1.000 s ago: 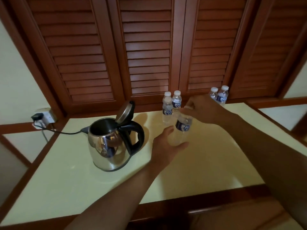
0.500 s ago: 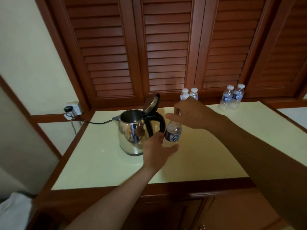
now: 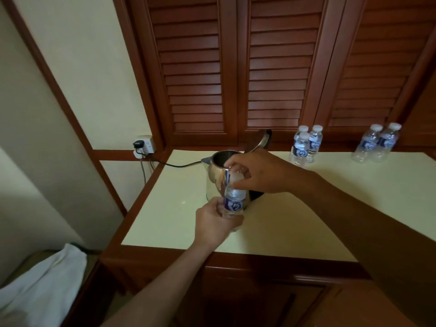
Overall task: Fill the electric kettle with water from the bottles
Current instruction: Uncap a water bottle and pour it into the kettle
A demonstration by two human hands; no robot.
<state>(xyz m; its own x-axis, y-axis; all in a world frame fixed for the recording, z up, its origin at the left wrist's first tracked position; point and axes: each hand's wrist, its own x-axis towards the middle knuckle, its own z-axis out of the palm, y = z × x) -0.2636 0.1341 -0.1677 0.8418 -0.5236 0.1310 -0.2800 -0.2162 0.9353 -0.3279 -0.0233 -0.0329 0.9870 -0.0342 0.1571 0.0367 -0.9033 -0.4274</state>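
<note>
Starting nearest me, my left hand (image 3: 217, 225) is wrapped round the lower half of the bottle (image 3: 234, 204), fingers curled about it below the blue label, over the counter (image 3: 295, 223). The bottle's long axis runs near upright, its neck leaning a little away from me, toward the kettle. Directly above the left hand, my right hand (image 3: 262, 172) comes in from the right, forearm stretched across the counter. Its thumb and fingertips pinch the white cap (image 3: 236, 179). So both hands are clamped on the one bottle, one at each end. I cannot tell whether the cap has loosened at all.

Just beyond both hands stands the kettle (image 3: 215, 179), upright, its lid (image 3: 260, 139) tipped back and its mouth open, partly hidden behind the right hand. The right hand is the nearer of the two to that mouth. The left sits lower and closer to me. I judge the coming move needs the cap off, then the neck tipped forward over the rim, a short reach. Farther off, beyond and to the right of the right hand, the capped spare bottles (image 3: 304, 147) wait by the shuttered doors (image 3: 195, 79).
</note>
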